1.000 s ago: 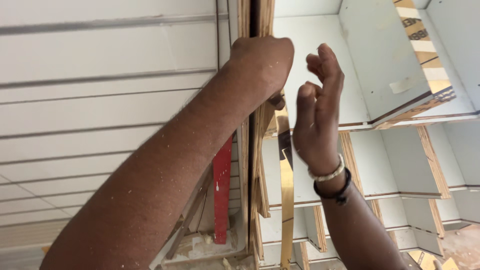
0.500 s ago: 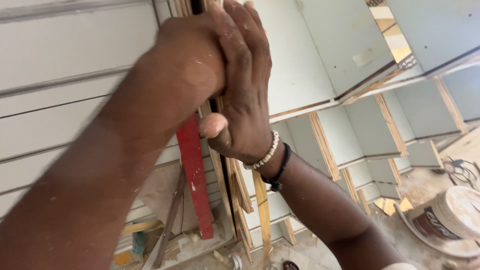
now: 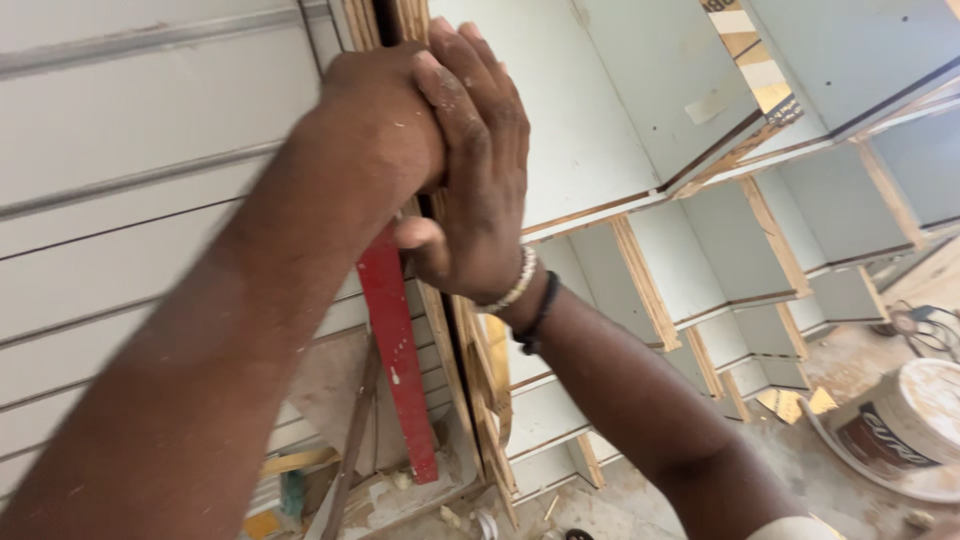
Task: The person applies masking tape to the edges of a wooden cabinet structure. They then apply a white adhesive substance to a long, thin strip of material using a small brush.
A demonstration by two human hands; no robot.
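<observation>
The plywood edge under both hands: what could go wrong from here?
1. The left hand and right hand press on the raw plywood edge; splinters or pinched fingers seem possible.
2. The red bar leans loosely close by; a knock might topple it.

Floor: we record a dusty concrete surface, seen only along the lower part of the view. Standing on it, we note a red bar leaning upright, stacked plywood panels set on edge just beside it, and pale grey cabinet boxes ranged toward the right. At the right edge we list a white bucket. Small wood offcuts lie nearby.
</observation>
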